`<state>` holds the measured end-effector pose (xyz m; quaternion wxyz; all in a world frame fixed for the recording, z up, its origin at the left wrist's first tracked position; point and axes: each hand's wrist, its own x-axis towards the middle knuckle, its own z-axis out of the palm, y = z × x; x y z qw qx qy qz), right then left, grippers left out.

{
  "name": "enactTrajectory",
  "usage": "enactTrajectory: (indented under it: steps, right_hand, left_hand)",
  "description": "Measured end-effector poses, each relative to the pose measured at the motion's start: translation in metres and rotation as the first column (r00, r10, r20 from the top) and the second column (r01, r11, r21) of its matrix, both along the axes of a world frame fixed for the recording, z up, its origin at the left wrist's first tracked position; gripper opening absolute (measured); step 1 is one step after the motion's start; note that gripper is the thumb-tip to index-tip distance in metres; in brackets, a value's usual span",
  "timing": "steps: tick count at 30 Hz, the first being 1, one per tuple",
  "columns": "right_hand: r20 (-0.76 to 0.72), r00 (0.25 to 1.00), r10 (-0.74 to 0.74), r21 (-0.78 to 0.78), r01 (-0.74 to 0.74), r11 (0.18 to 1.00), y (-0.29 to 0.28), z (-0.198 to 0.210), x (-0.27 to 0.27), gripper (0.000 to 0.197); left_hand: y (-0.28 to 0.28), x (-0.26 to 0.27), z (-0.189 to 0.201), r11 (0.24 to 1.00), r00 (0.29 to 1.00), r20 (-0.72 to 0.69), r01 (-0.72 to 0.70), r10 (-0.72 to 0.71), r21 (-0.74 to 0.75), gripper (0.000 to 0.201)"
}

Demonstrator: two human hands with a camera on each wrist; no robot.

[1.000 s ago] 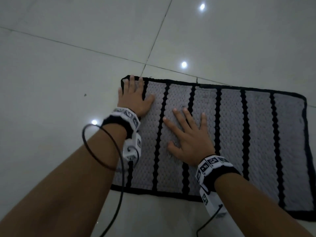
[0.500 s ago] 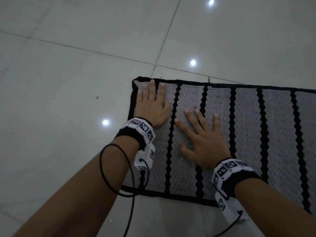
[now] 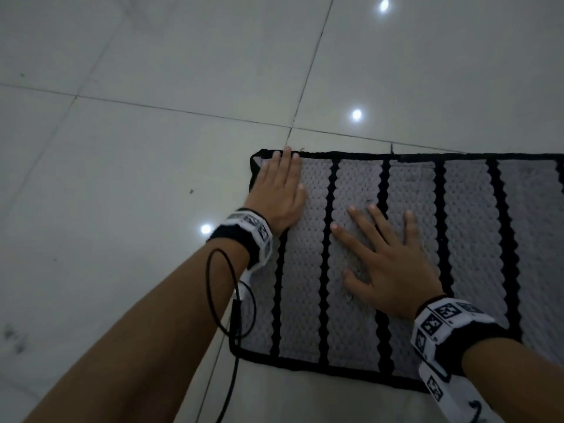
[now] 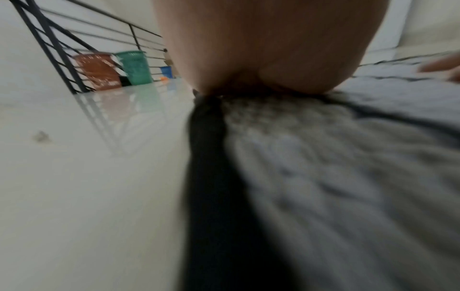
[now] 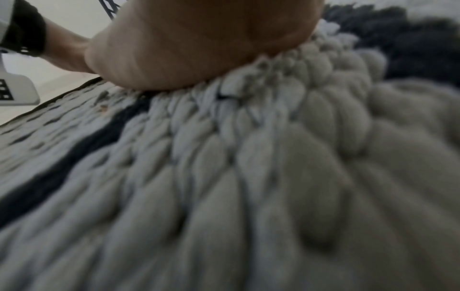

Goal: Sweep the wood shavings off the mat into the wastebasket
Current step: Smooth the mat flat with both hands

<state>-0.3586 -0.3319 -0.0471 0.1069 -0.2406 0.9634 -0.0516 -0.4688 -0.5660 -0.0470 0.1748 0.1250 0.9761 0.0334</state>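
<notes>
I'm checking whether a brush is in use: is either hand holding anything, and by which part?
Nothing is held. The left hand and right hand both lie flat, fingers straight, on the mat.

No readable text or labels.

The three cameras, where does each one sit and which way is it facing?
Head: worn high, looking down at the mat on the tiled floor; both forearms, left hand, right hand.
Left wrist: low at the mat's black edge, facing baskets by a railing; palm heel.
Right wrist: low over the weave; palm heel.
All show the mat.
</notes>
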Motion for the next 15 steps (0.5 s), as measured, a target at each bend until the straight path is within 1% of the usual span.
enactTrajectory:
  steps: [1, 3, 5, 7, 9, 10, 12, 15]
  right_hand:
    - [0.001, 1.000, -0.002, -0.001, 0.002, 1.000, -0.001, 0.000, 0.000, 0.075]
    - [0.001, 1.000, -0.008, -0.003, 0.008, 1.000, -0.002, 0.000, 0.000, 0.076]
    - [0.006, 1.000, -0.010, 0.005, 0.010, 1.000, -0.002, 0.000, 0.000, 0.075]
    - [0.005, 1.000, -0.008, 0.009, 0.008, 1.000, -0.001, 0.001, 0.001, 0.075]
    - [0.009, 1.000, -0.006, 0.006, 0.006, 1.000, -0.002, 0.001, 0.001, 0.075]
    - [0.005, 1.000, -0.003, 0.005, 0.003, 1.000, -0.002, 0.001, 0.001, 0.075]
    - [-0.003, 1.000, -0.003, 0.004, 0.003, 1.000, -0.002, 0.000, 0.001, 0.074]
    - [-0.007, 1.000, -0.009, -0.002, 0.009, 1.000, -0.001, 0.000, 0.001, 0.074]
  left_hand:
    - [-0.010, -0.008, 0.002, 1.000, 1.000, 0.019, -0.022, 0.022, 0.004, 0.069]
    - [-0.014, -0.021, 0.006, 0.991, 0.991, 0.026, -0.128, 0.129, -0.033, 0.068]
    - [0.004, -0.020, 0.009, 0.971, 0.970, 0.066, -0.232, 0.235, -0.050, 0.072]
    - [0.026, -0.010, 0.007, 0.954, 0.947, 0.123, -0.298, 0.298, -0.018, 0.078]
    - [0.033, -0.005, 0.003, 0.951, 0.945, 0.133, -0.306, 0.299, 0.038, 0.077]
    - [0.030, -0.006, 0.001, 0.954, 0.952, 0.102, -0.296, 0.290, 0.052, 0.076]
    - [0.020, -0.015, 0.000, 0.956, 0.958, 0.039, -0.285, 0.283, 0.063, 0.073]
    - [0.010, -0.032, -0.001, 0.945, 0.946, 0.033, -0.325, 0.324, 0.038, 0.071]
